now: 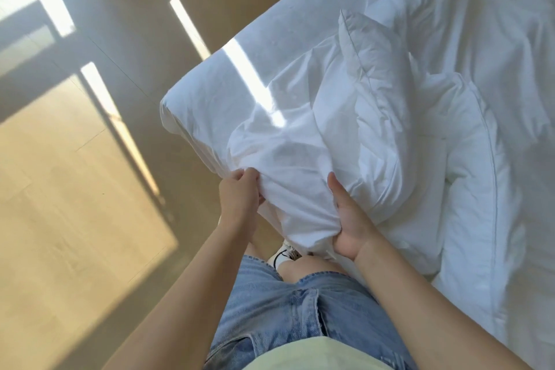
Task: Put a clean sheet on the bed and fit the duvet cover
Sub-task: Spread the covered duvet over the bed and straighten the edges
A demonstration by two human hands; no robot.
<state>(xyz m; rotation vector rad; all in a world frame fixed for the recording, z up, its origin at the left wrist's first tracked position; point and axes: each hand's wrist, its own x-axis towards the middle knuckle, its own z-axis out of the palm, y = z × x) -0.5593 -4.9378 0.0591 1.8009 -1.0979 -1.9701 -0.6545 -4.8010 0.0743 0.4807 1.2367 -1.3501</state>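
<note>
A white duvet cover (288, 165) is bunched at the near corner of the bed (195, 99), which is dressed in a white sheet. My left hand (238, 194) grips the cover's gathered cloth at its left side. My right hand (350, 219) clutches a fold of the same cover from below, thumb up along the fabric. A puffy white duvet (390, 117) with a stitched border lies crumpled on the bed just right of the cover, one corner sticking up.
Pale wooden floor (75, 219) with bands of sunlight and window shadows spreads to the left of the bed. My legs in blue denim shorts and a white shoe (282, 252) stand against the bed's near edge.
</note>
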